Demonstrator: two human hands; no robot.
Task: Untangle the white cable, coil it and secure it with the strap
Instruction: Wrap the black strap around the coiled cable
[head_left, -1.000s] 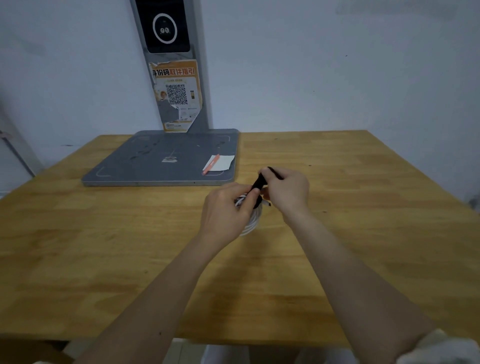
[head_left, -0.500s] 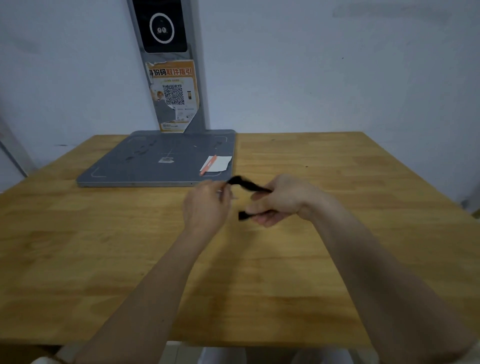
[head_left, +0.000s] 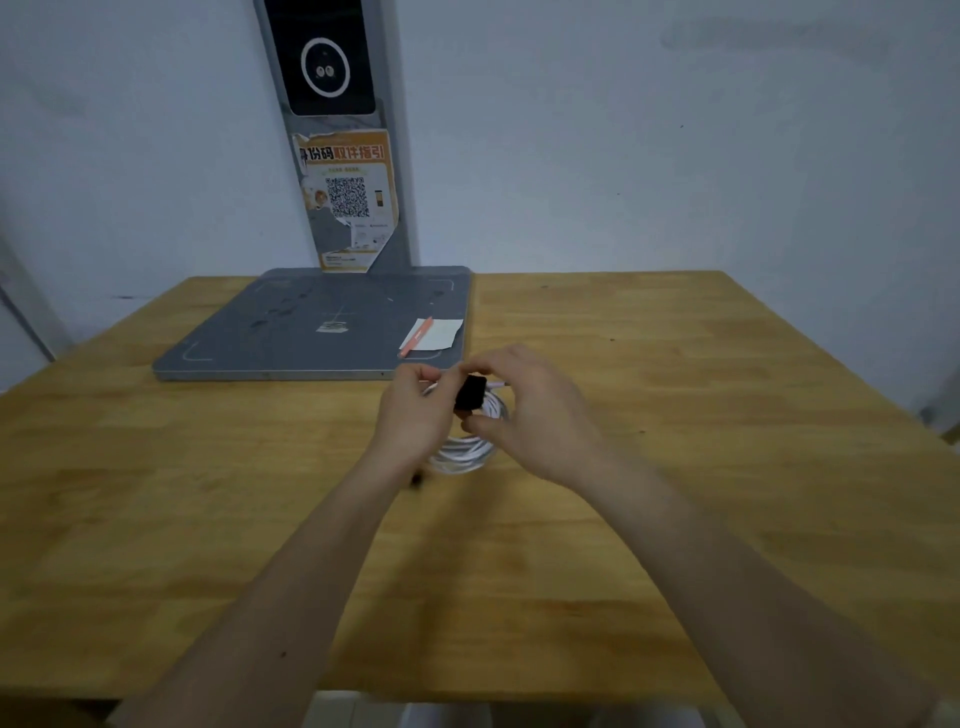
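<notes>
The white cable (head_left: 464, 451) is wound into a small round coil, held between my two hands just above the middle of the wooden table (head_left: 727, 467). A black strap (head_left: 471, 393) wraps over the top of the coil. My left hand (head_left: 415, 410) grips the coil's left side with curled fingers. On the other side, my right hand (head_left: 530, 415) pinches the strap between thumb and fingers. A short dark end of the strap (head_left: 415, 479) shows below my left wrist. The cable's plug ends are hidden by the hands.
A grey flat base plate (head_left: 291, 332) with an upright post (head_left: 358, 156) stands at the back left of the table. A white slip and an orange pen (head_left: 415, 338) lie on the plate's near right corner. The wall is close behind.
Half a second ago the strap was stretched out between both hands; now it lies folded over the coil, and the hands have drawn close together around it.
</notes>
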